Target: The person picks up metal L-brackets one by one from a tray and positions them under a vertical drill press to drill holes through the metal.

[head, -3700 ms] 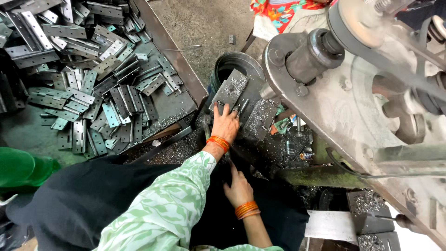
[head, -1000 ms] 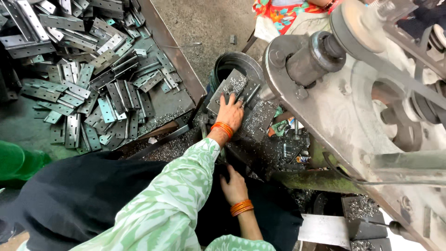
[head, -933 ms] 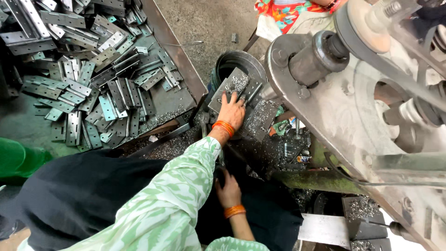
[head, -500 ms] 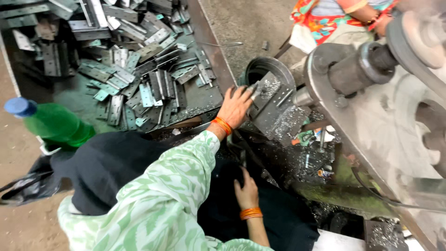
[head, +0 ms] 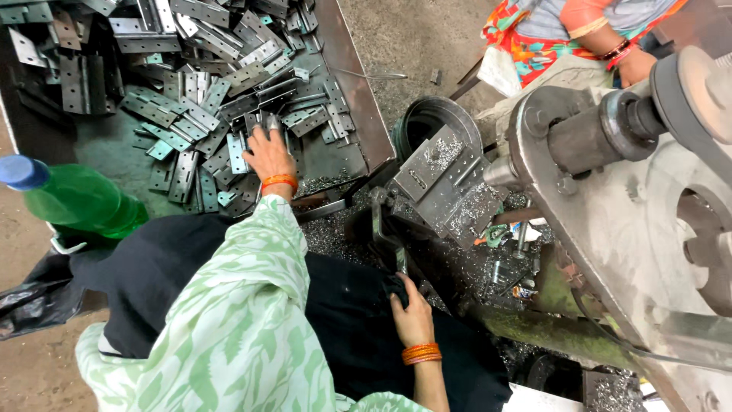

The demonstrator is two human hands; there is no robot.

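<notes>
left hand (head: 268,156) fingers closing on a punched metal plate (head: 272,122) atop the heap in the tray (head: 358,107), whether gripped cannot tell | right hand (head: 412,320) wrapped around the dark lever (head: 385,236) below the press | risk: sharp plate edges may cut fingers; neighbouring plates just beside the grip may snag and slide.

Dull grey metal plates (head: 221,99) (punched, slightly shiny edges); glossy green plastic bottle (head: 72,200); gritty metal shavings (head: 473,214).
</notes>
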